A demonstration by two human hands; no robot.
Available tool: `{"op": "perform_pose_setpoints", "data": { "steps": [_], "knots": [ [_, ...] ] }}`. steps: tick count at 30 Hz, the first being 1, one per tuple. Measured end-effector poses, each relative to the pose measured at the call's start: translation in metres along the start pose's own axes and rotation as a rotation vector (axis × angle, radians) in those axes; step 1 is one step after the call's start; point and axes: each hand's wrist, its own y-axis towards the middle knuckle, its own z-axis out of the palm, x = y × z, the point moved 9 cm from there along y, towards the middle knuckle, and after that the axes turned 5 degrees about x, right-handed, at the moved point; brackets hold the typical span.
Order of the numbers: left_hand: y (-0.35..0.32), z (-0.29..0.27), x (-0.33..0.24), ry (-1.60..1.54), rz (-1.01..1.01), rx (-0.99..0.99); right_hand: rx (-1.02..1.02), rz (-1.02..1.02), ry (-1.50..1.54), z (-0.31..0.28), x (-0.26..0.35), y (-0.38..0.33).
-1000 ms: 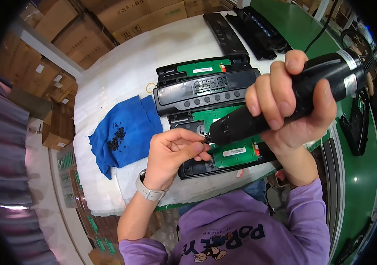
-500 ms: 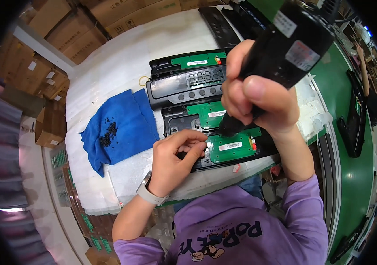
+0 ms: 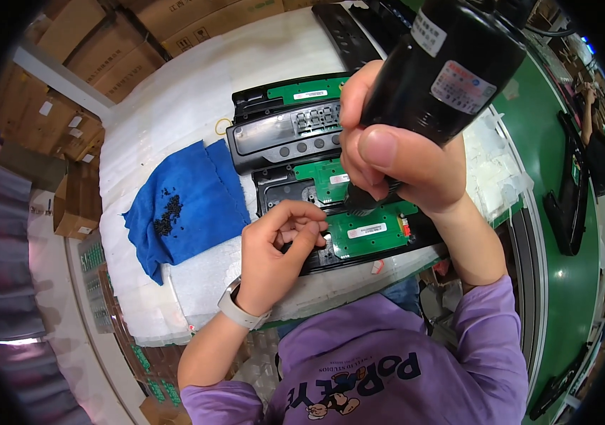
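My right hand (image 3: 394, 152) grips a black electric screwdriver (image 3: 451, 67), held upright with its tip down on a green circuit board (image 3: 370, 227). The board lies inside a black plastic panel (image 3: 281, 188) on the white-covered table. My left hand (image 3: 278, 248) rests on the near left part of that panel, fingers pinched together at the board's left edge; whether they hold a screw is hidden. A second black panel (image 3: 285, 134) with round buttons and a green board lies just behind.
A blue cloth (image 3: 189, 195) with a heap of small black screws (image 3: 168, 212) lies to the left on the white table cover (image 3: 175, 106). Cardboard boxes (image 3: 76, 85) stand at the far left. A green conveyor (image 3: 557, 269) with black panels runs along the right.
My right hand has swung the screwdriver from a tilted pose to upright and brought its tip down onto the green board. My left hand has stayed on the panel.
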Motion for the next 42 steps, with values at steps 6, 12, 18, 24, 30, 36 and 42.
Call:
{"op": "perform_pose_setpoints", "data": {
  "steps": [6,12,18,24,30,36,42],
  "knots": [
    [0.0,0.0,0.001,-0.006,-0.01,-0.014,-0.011,-0.046,-0.017,0.001,0.003,-0.001],
    [0.002,-0.003,0.004,-0.05,-0.006,-0.024,0.072,-0.034,-0.053,0.008,-0.002,0.0],
    [0.0,-0.004,0.004,-0.063,0.008,-0.032,0.02,-0.072,-0.109,0.015,-0.002,0.007],
    [-0.003,0.0,-0.006,-0.078,0.105,-0.019,0.09,-0.069,-0.178,0.018,-0.005,-0.002],
    [-0.001,-0.004,-0.012,-0.115,0.128,-0.059,0.186,-0.22,0.048,0.007,0.022,-0.007],
    [-0.003,-0.001,-0.013,-0.081,0.093,0.029,0.176,-0.299,0.385,-0.003,0.047,-0.016],
    [-0.004,0.001,-0.015,-0.107,0.058,0.055,0.142,-0.301,0.416,-0.012,0.035,-0.017]
  ]
}}
